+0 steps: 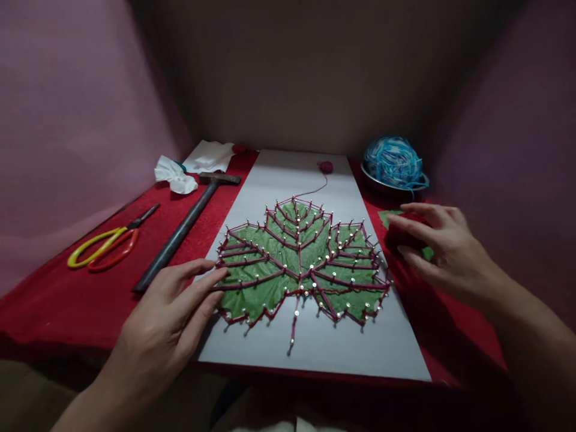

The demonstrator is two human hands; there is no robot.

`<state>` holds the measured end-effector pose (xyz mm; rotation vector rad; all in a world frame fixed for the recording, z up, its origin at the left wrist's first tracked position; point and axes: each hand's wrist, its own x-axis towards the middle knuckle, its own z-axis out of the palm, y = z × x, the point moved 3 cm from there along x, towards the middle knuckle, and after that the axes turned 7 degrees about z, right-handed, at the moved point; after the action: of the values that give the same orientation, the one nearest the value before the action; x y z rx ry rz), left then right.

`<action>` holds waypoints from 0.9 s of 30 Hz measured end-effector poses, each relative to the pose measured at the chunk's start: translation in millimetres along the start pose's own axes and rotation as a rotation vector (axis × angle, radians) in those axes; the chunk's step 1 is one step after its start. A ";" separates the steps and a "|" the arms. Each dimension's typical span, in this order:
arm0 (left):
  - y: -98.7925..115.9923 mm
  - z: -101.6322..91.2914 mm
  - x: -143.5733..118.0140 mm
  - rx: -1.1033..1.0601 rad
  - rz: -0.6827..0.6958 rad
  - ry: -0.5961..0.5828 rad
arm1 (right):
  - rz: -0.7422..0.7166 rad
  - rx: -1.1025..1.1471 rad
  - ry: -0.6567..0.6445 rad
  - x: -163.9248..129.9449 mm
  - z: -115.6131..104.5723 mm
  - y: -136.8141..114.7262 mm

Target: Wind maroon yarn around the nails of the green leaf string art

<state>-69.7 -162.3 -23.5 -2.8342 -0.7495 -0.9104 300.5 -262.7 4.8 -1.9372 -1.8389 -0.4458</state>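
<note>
Green paper maple leaf (288, 264), outlined and veined with dark red string wound round small silver nails, lies on a white rectangular board (315, 342) set on the red tablecloth (58, 300). Left hand (175, 312) rests open and flat, fingertips touching the leaf's left edge. Right hand (443, 246) curls over a red ball of yarn (405, 234) just beside the board, loosely gripping it. A long dark hammer (189, 225) and yellow-and-orange scissors (105, 246) lie to the left; a blue yarn ball (392, 159) sits in a metal bowl (396, 186) behind.

Home craft corner: red-clothed table (63, 306), hammer (186, 225), scissors (105, 246), yarn ball (392, 159), pink walls.
</note>
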 end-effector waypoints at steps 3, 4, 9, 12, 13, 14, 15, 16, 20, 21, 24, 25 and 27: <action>-8.8 2.7 -17.2 0.018 -0.152 0.022 | 0.101 -0.146 -0.159 0.8 17.7 37.8; -9.6 3.4 -20.9 0.017 -0.168 0.043 | 0.109 -0.171 -0.189 1.3 23.1 45.4; -12.3 9.5 -27.5 -0.052 -0.238 0.059 | 0.191 -0.230 -0.102 11.0 32.2 61.0; -13.9 11.9 -28.0 -0.070 -0.248 0.065 | 0.248 -0.291 -0.056 17.7 33.7 64.8; -14.3 12.3 -28.3 -0.073 -0.256 0.066 | 0.249 -0.308 -0.068 18.9 35.7 65.8; -14.4 12.4 -28.6 -0.075 -0.263 0.068 | 0.246 -0.321 -0.089 19.3 38.0 66.5; -14.3 12.3 -28.8 -0.078 -0.268 0.068 | 0.241 -0.325 -0.101 19.0 40.0 66.7; -13.9 12.1 -28.8 -0.080 -0.271 0.066 | 0.235 -0.318 -0.097 18.1 40.9 66.1; -12.3 11.3 -28.1 -0.098 -0.289 0.069 | 0.155 -0.216 0.106 8.2 30.0 47.9; -12.3 11.3 -28.2 -0.111 -0.298 0.079 | 0.125 -0.188 0.162 3.8 25.2 39.5; -12.8 11.4 -29.2 -0.150 -0.338 0.101 | 0.167 -0.091 0.246 -12.3 14.3 14.6; -12.7 11.2 -29.5 -0.157 -0.353 0.102 | 0.208 -0.064 0.302 -18.3 11.4 7.7; -11.7 10.0 -29.5 -0.164 -0.402 0.105 | 0.254 -0.039 0.372 -28.2 9.9 -3.0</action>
<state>-90.7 -162.6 -49.3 -2.7903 -1.3166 -1.2113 294.9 -281.7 -17.8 -1.9247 -1.3427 -0.7058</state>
